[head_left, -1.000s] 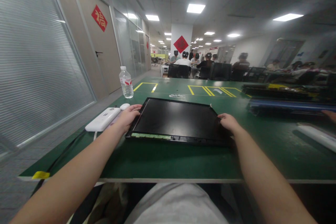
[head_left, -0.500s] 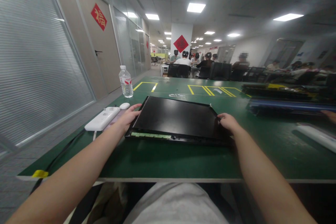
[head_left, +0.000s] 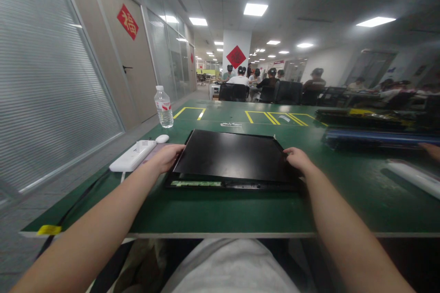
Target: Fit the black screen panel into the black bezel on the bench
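Note:
A flat black screen panel (head_left: 232, 158) lies in its black frame on the green table (head_left: 220, 213) in front of me, with a green circuit strip (head_left: 195, 183) along its near edge. My left hand (head_left: 165, 157) grips the panel's left edge, fingers curled over it. On the right edge my right hand (head_left: 298, 159) holds the panel in the same way. The panel's near edge sits slightly raised above the frame.
A white power strip (head_left: 132, 156) and a white mouse (head_left: 162, 138) lie left of the panel, a water bottle (head_left: 164, 107) beyond them. Stacked dark panels (head_left: 374, 130) fill the right side. A white object (head_left: 414, 177) lies at right. Several people sit at the far end.
The black panel has lifted a little at its near edge and slid away from the circuit strip. My left hand has moved slightly nearer along the left edge. The right hand has hardly moved.

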Demonstrator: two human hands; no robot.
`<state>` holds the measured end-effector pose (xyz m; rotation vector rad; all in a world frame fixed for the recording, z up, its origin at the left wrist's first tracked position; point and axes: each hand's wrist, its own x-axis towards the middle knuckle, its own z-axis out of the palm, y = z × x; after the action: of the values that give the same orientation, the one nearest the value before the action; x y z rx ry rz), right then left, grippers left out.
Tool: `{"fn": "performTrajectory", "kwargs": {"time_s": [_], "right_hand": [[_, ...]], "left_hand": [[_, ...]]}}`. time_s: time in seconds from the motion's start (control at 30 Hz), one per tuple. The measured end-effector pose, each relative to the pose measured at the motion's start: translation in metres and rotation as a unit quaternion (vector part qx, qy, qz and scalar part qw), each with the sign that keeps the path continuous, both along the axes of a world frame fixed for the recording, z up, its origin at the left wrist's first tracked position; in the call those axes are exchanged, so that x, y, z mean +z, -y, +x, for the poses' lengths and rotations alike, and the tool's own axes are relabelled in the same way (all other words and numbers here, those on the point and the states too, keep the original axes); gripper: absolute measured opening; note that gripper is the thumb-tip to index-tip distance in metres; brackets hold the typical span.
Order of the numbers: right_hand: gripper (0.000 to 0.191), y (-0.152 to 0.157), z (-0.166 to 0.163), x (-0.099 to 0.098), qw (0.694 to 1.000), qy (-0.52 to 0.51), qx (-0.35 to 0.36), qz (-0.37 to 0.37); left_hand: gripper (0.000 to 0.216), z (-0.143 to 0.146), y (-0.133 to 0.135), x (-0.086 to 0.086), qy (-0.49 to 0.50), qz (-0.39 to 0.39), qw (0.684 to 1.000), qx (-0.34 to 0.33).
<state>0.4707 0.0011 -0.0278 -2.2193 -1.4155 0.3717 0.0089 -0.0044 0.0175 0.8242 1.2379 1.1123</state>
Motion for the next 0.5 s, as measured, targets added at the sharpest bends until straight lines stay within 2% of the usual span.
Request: {"fn": "performTrajectory", "kwargs": {"time_s": [0.13, 0.3, 0.5], "right_hand": [[0.049, 0.0009, -0.0009, 0.0002, 1.0, -0.014, 0.001, 0.002], [0.049, 0.0033, -0.0025, 0.0012, 1.0, -0.015, -0.005, 0.004], [0.052, 0.0044, -0.0039, 0.0027, 0.999, -0.027, 0.008, 0.015]], "left_hand": [[0.015, 0.001, 0.0056, 0.0029, -0.023, 0.015, 1.0, -0.002], [0.029, -0.002, 0.007, 0.0047, -0.025, 0.027, 0.999, -0.017], [0.029, -0.0037, 0.009, 0.01, -0.002, 0.101, 0.994, -0.031]]}}
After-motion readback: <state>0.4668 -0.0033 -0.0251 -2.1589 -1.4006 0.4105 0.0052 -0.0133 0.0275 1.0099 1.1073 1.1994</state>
